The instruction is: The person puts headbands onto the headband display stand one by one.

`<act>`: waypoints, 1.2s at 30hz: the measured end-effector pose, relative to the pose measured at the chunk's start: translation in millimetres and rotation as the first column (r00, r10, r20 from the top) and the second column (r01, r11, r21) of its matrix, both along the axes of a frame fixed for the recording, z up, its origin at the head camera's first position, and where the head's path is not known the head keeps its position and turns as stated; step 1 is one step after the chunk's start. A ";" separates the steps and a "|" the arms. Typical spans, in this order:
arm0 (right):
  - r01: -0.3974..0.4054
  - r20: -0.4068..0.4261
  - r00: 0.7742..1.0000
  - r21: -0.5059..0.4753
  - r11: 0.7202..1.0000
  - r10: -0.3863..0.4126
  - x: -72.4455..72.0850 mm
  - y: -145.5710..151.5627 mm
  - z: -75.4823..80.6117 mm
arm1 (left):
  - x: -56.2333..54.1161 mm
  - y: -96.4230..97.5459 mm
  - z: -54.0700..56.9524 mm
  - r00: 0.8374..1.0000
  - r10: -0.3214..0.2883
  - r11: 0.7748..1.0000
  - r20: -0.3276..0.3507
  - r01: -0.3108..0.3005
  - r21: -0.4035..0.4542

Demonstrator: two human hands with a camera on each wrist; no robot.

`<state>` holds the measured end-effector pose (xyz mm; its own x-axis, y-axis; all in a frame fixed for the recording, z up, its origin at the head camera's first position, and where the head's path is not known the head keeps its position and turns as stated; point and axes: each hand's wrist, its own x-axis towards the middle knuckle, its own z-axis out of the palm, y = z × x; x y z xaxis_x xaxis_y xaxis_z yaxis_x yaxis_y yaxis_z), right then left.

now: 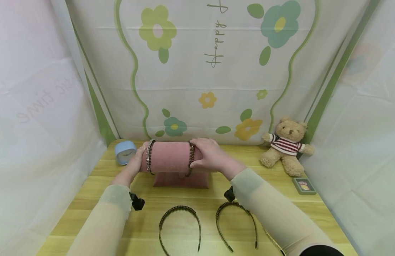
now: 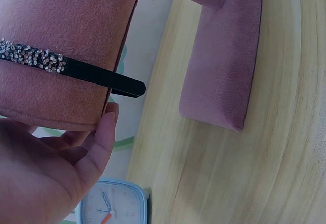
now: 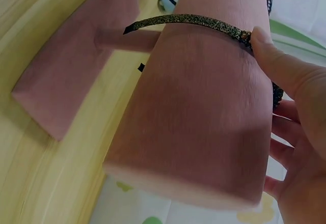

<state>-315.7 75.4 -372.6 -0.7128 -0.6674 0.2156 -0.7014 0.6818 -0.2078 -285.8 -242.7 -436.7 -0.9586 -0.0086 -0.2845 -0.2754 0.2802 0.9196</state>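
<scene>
A pink velvet headband stand (image 1: pixel 170 157), a thick horizontal roll on a flat base, stands on the table. My left hand (image 1: pixel 135 165) holds the roll's left end, with the fingertips curled below its edge in the left wrist view. Close beside that hand, a dark headband with rhinestones (image 2: pixel 31 57) sits around the roll. On the right part of the roll, my right hand (image 1: pixel 213 156) grips a dark glittery headband (image 3: pixel 204 22). Its thumb presses on the band's top in the right wrist view, and the other fingers go behind the roll, partly hidden.
Two toothed headbands, one left (image 1: pixel 179 207) and one right (image 1: pixel 231 203), lie in front of the stand. Another band (image 1: pixel 274 242) shows partly beneath the right sleeve. A blue clock (image 1: pixel 125 153) stands back left; a teddy bear (image 1: pixel 287 145) and small grey frame (image 1: pixel 304 186) are right.
</scene>
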 end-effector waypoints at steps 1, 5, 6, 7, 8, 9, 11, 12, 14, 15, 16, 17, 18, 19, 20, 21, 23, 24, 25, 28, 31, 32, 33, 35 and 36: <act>0.001 -0.002 1.000 0.000 1.000 -0.001 0.7 -3.6 0.4 | 0.2 0.1 0.2 1.000 0.003 1.000 0.002 -0.003 0.001; 0.006 -0.002 1.000 0.020 1.000 -0.006 2.9 -16.4 1.7 | 0.9 0.0 0.6 1.000 0.012 1.000 0.016 -0.012 0.000; 0.005 0.001 1.000 0.022 1.000 -0.005 3.4 -19.4 2.2 | 1.0 0.0 0.7 1.000 0.012 1.000 0.016 -0.012 -0.001; 0.001 0.006 1.000 0.025 1.000 -0.001 3.5 -22.2 2.5 | 0.7 0.1 0.2 1.000 0.013 1.000 0.016 -0.013 0.001; -0.002 0.014 1.000 0.026 1.000 0.002 3.7 -25.0 2.9 | 0.5 0.1 0.3 1.000 0.010 1.000 0.014 -0.010 0.001; -0.003 0.020 1.000 0.028 1.000 0.002 3.7 -27.8 3.2 | 0.1 0.3 0.3 1.000 0.007 1.000 0.013 -0.007 0.001; -0.007 0.032 0.999 0.026 1.000 0.006 3.9 -33.4 3.9 | -0.8 -0.1 0.1 1.000 0.002 1.000 0.008 -0.002 0.002; -0.009 0.035 0.999 0.027 1.000 0.008 3.9 -36.2 4.1 | -1.2 -0.2 0.0 1.000 0.000 1.000 0.005 0.000 0.000; -0.012 0.040 0.999 0.027 1.000 0.011 4.0 -42.0 4.4 | -1.7 -0.7 -0.1 1.000 0.001 1.000 0.005 -0.001 -0.002; -0.015 0.042 0.999 0.028 0.999 0.014 4.0 -45.0 4.7 | -1.9 -1.0 -0.3 1.000 0.003 1.000 0.005 -0.003 -0.003; -0.017 0.045 0.999 0.029 0.999 0.015 4.3 -47.9 5.1 | -2.0 -1.3 -0.5 1.000 0.004 1.000 0.007 -0.004 -0.005; -0.019 0.047 0.999 0.029 0.999 0.017 4.4 -50.8 5.3 | -1.8 -1.3 -0.5 1.000 0.008 1.000 0.011 -0.008 -0.005; -0.020 0.051 0.999 0.027 0.999 0.018 4.5 -53.7 5.2 | -1.5 -1.5 -0.3 1.000 0.007 1.000 0.013 -0.007 -0.007; -0.020 0.053 0.998 0.027 0.999 0.019 4.6 -56.5 5.2 | -1.5 -1.6 -0.5 1.000 0.008 1.000 0.016 -0.008 -0.006; -0.019 0.052 0.998 0.028 0.999 0.018 4.6 -59.2 5.0 | -1.4 -1.5 -0.1 1.000 0.005 1.000 0.015 -0.005 -0.008; -0.020 0.048 0.999 0.028 0.999 0.018 4.6 -61.9 4.5 | -1.3 -1.2 -0.2 1.000 0.007 1.000 0.016 -0.007 -0.005; -0.020 0.036 0.999 0.023 1.000 0.020 3.9 -67.1 2.4 | -1.0 -0.7 0.0 1.000 0.009 1.000 0.017 -0.009 -0.001; -0.020 0.030 0.999 0.022 1.000 0.020 3.7 -69.7 1.3 | -1.1 -0.5 -0.1 1.000 0.010 1.000 0.016 -0.010 0.001; -0.021 0.019 1.000 0.021 1.000 0.021 3.5 -72.3 0.2 | -1.1 -0.1 -0.3 1.000 0.013 1.000 0.015 -0.013 0.005; -0.022 -0.001 1.000 0.015 1.000 0.022 3.1 -79.6 -3.0 | -1.6 0.0 -0.9 1.000 0.021 1.000 0.015 -0.021 0.015; -0.012 -0.008 1.000 0.025 1.000 0.012 4.3 -85.8 -4.6 | -2.2 -0.1 -1.6 1.000 0.024 1.000 0.015 -0.024 0.018; -0.008 -0.007 1.000 0.032 0.999 0.008 4.9 -87.7 -4.6 | -2.4 -0.4 -1.9 1.000 0.023 1.000 0.013 -0.023 0.018; -0.004 -0.007 1.000 0.037 0.999 0.004 5.6 -89.5 -4.5 | -2.7 -0.6 -2.1 1.000 0.024 1.000 0.011 -0.024 0.019; 0.003 -0.007 1.000 0.048 0.999 -0.002 6.9 -92.8 -3.8 | -2.9 -0.9 -2.2 1.000 0.023 1.000 0.006 -0.023 0.018; 0.004 -0.008 1.000 0.052 0.999 -0.003 7.4 -94.4 -3.4 | -3.1 -1.2 -2.1 1.000 0.020 1.000 0.001 -0.020 0.019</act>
